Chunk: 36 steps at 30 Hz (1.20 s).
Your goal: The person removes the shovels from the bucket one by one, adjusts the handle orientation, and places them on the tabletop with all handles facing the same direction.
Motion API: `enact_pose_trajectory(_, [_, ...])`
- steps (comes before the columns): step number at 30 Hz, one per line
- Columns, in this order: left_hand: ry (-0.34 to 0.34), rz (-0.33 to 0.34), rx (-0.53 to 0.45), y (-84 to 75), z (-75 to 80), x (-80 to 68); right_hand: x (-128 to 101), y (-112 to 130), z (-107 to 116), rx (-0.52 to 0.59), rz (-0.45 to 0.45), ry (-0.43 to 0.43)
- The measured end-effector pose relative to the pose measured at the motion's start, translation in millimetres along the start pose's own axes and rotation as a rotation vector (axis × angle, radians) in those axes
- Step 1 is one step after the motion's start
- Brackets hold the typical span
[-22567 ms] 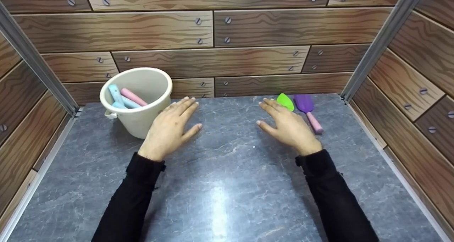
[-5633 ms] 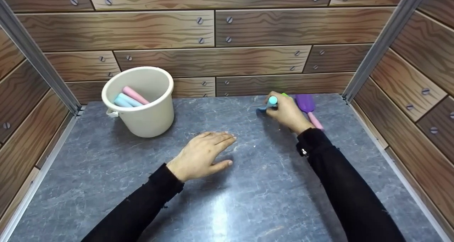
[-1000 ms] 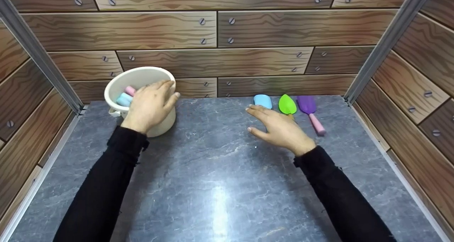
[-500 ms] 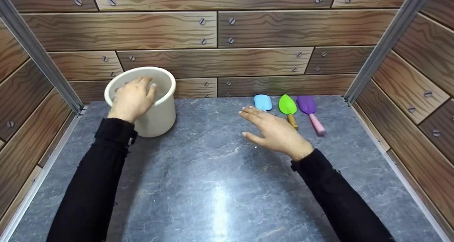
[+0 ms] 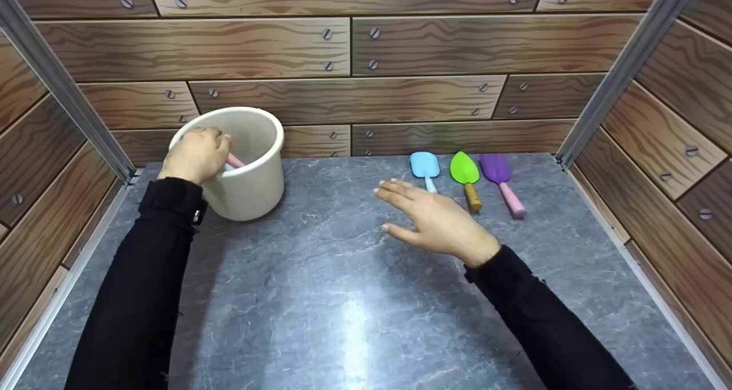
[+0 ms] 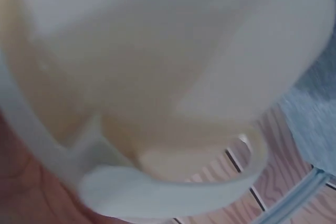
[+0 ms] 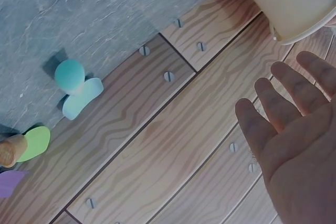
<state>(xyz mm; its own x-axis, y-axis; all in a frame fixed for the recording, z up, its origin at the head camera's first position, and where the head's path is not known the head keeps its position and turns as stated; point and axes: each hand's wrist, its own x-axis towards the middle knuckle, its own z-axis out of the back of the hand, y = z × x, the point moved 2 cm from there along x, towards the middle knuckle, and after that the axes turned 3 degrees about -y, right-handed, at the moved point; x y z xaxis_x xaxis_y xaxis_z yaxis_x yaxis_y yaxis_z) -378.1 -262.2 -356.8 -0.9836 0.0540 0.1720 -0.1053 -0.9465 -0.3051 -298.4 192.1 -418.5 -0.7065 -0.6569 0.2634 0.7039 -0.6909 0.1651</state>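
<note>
Grey tabletop (image 5: 354,298) | left hand (image 5: 194,154) in bucket (image 5: 251,190), gripping pink handle (image 5: 234,162) | right hand (image 5: 437,221) spread, holding nothing, near blue spade (image 5: 424,166)

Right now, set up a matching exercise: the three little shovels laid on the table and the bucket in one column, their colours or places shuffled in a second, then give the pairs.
Column one:
1. left shovel
2. middle shovel
3. right shovel
4. bucket

Column two:
A. purple blade, pink handle
B. cream, with the left hand reaching into it
C. light blue blade
D. green blade, brown handle

Pairs: 1-C, 2-D, 3-A, 4-B
</note>
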Motion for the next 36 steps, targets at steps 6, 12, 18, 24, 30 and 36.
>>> enact_pose_trajectory(6, [-0.002,0.003,0.058,3.9,-1.4,2.6,0.6,7.2,-0.2,0.006,0.025,0.017])
enact_pose_trajectory(12, [0.015,0.052,0.098,0.3,-2.0,4.2,1.5,12.4,-0.9,0.011,0.042,0.026])
enact_pose_trajectory(18, [0.024,0.084,0.108,1.3,-4.1,5.9,0.3,14.0,-3.9,0.020,0.060,0.021])
enact_pose_trajectory(24, [0.011,0.088,0.112,4.4,-5.5,7.0,-2.3,13.5,-6.6,0.030,0.060,0.011])
enact_pose_trajectory(30, [-0.046,0.077,0.091,8.0,-12.0,10.5,-3.9,16.0,-8.7,0.043,0.045,0.032])
enact_pose_trajectory(36, [-0.068,0.069,0.092,6.6,-12.9,9.2,-4.4,17.6,-10.8,0.049,0.046,0.030])
